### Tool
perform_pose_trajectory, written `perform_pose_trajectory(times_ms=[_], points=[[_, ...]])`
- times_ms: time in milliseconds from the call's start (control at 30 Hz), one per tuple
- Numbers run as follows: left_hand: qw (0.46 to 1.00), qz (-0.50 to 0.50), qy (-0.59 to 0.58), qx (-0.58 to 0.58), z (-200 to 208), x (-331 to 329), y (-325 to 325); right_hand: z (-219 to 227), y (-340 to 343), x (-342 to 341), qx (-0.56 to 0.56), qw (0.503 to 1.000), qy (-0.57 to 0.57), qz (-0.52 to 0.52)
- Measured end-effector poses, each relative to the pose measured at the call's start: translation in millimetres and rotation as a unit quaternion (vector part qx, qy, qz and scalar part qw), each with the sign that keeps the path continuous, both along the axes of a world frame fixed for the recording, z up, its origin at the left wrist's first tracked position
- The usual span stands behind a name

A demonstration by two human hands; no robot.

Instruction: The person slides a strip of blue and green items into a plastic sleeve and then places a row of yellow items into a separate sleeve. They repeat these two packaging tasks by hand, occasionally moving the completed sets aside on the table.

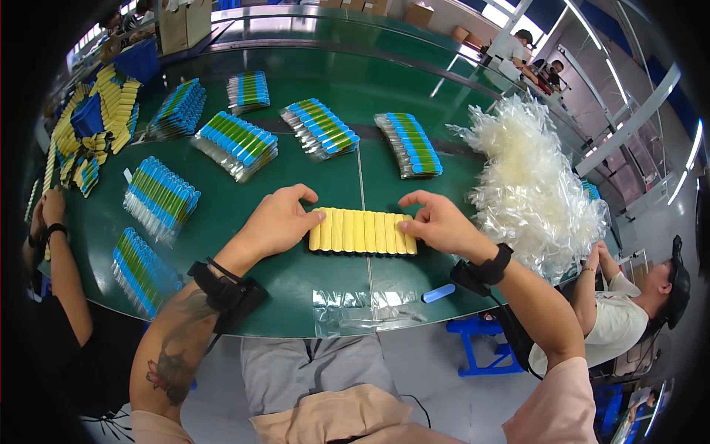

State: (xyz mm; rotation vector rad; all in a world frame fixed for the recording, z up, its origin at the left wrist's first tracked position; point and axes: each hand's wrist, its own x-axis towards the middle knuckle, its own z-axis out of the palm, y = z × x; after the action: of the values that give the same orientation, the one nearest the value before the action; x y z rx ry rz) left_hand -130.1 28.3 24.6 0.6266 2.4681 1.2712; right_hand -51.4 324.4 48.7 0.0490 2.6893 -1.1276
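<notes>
- On the near side of the green table (pixel 296 277), midway between our hands, lies the yellow ridged panel (pixel 362 231); we cannot tell whether it rests flat or is slightly raised.
- Our left hand (pixel 277 223) and right hand (pixel 446 224) each set a thumb on one end, index fingers standing clear – whether the hidden fingers clasp it from below, we cannot tell.
- We judge that uneven thumb pressure could skew the row or make its strips fan apart; pushing inward too hard could buckle it.
- If we drag it toward us, it could snag the slippery clear plastic sleeves (pixel 344 303) or knock the loose blue strip (pixel 438 293) near the table edge.
- Its long axis runs left to right across our body – yellow face up, the single strips pointing away from us.
</notes>
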Motion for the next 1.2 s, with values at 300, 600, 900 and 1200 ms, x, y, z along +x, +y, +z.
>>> perform_pose_trajectory(times_ms=[300, 600, 900, 1200], points=[[0.993, -0.022, -0.094, 0.067, 13, 39, -30, 14, -18, 38, 0.034, 0.989, 0.140, 0.029], [0.964, 0.064, -0.098, 0.237, -12, 107, -55, 17, -131, 57, 0.238, 0.889, 0.114, 0.375], [0.954, 0.072, -0.079, 0.280, -30, 118, -63, 14, -129, 26, 0.167, 0.878, 0.012, 0.448], [0.949, 0.072, -0.072, 0.297, -30, 117, -65, 7, -134, 43, 0.135, 0.916, 0.119, 0.357]])
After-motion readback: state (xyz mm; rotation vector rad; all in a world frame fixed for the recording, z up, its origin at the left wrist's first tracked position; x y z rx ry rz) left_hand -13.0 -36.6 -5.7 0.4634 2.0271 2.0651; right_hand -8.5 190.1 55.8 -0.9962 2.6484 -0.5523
